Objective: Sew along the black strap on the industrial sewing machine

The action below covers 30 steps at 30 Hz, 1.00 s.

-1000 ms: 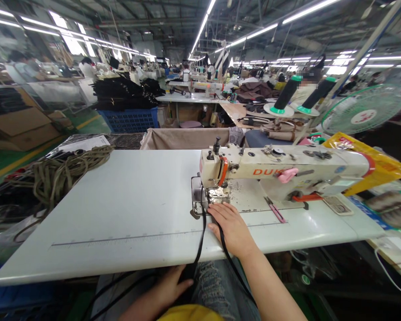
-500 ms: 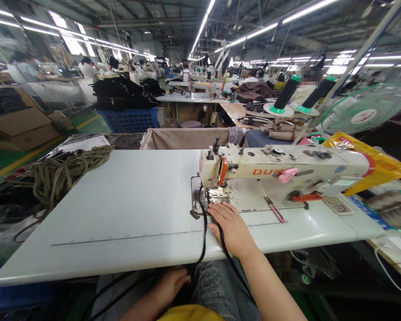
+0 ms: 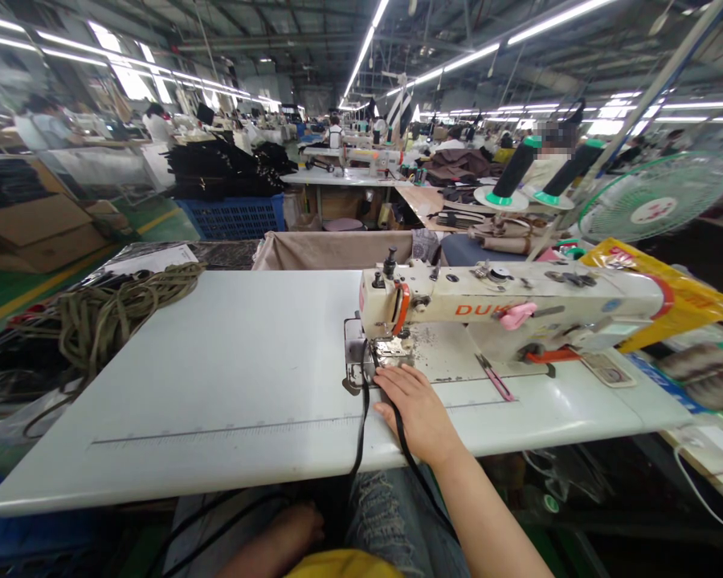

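A narrow black strap (image 3: pixel 362 425) loops at the needle area of the sewing machine (image 3: pixel 434 301), and both its lengths hang over the table's front edge. My right hand (image 3: pixel 418 409) rests by the needle plate, fingers together and stretched forward. One length of strap passes between its thumb and fingers, held against the table. Below the table edge, in shadow, is my left hand (image 3: pixel 304 522), close to the hanging strap. Its fingers are dark and smeared, so their grip cannot be made out. Pink-handled thread snips (image 3: pixel 495 377) lie on the machine bed, right of my right hand.
Bundled olive cords (image 3: pixel 126 309) lie at the left end of the white table (image 3: pixel 234 353). Behind the machine stand black thread cones (image 3: pixel 515 172) and a green fan (image 3: pixel 654 201). A beige cloth bin (image 3: pixel 331 250) sits beyond the table's back edge.
My left hand has dropped lower and a little left, away from the table edge. The left length of strap has shifted slightly left and hangs straighter. My right hand stays nearly still.
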Each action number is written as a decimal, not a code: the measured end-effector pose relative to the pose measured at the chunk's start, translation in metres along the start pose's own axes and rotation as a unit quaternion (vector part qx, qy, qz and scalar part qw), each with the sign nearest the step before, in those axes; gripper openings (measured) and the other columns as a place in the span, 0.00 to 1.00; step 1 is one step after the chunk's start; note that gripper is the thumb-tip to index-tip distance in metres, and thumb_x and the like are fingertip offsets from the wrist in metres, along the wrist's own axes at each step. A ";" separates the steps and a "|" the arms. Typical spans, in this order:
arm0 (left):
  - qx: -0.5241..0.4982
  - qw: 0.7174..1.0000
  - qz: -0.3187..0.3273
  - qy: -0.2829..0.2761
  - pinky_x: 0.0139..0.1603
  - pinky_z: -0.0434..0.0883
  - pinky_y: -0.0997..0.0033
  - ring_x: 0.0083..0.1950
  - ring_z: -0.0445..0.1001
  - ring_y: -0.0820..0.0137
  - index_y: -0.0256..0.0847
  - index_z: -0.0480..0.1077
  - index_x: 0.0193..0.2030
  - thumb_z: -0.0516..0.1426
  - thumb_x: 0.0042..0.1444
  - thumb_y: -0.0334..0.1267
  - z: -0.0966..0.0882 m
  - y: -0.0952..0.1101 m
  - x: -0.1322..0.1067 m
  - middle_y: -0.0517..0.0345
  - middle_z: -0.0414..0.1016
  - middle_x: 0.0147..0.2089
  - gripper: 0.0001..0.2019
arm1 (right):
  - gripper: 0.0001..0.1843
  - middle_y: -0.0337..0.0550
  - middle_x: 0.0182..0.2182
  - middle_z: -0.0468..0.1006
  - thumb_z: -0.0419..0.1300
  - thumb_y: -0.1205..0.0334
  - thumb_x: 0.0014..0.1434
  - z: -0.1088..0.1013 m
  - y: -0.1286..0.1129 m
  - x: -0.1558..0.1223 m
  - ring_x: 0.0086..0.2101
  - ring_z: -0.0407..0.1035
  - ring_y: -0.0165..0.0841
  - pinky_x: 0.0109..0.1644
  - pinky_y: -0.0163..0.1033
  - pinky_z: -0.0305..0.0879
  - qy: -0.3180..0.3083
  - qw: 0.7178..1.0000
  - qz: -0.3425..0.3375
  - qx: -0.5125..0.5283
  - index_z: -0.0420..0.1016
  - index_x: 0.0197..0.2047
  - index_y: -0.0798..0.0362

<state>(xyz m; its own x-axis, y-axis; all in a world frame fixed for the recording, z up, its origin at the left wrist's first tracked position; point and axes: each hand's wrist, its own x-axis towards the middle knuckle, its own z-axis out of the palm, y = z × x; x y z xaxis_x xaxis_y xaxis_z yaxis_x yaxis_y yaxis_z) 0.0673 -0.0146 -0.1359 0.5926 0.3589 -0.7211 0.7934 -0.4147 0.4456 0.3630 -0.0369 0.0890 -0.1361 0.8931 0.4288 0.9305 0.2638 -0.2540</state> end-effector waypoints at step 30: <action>-0.094 0.978 0.127 0.133 0.53 0.70 0.58 0.50 0.75 0.57 0.40 0.79 0.35 0.57 0.64 0.41 -0.009 0.005 -0.005 0.49 0.78 0.44 0.12 | 0.20 0.52 0.63 0.77 0.58 0.53 0.75 -0.002 -0.003 0.001 0.63 0.69 0.44 0.73 0.59 0.61 -0.003 1.000 0.006 0.001 0.76 0.63 0.54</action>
<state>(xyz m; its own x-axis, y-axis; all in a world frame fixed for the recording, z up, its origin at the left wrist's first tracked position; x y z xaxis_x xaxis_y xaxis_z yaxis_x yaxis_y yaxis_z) 0.0692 -0.0107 -0.1256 0.7700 0.4786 -0.4219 0.6118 -0.3667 0.7009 0.3611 -0.0373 0.0921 -0.1267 0.8987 0.4199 0.9313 0.2535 -0.2615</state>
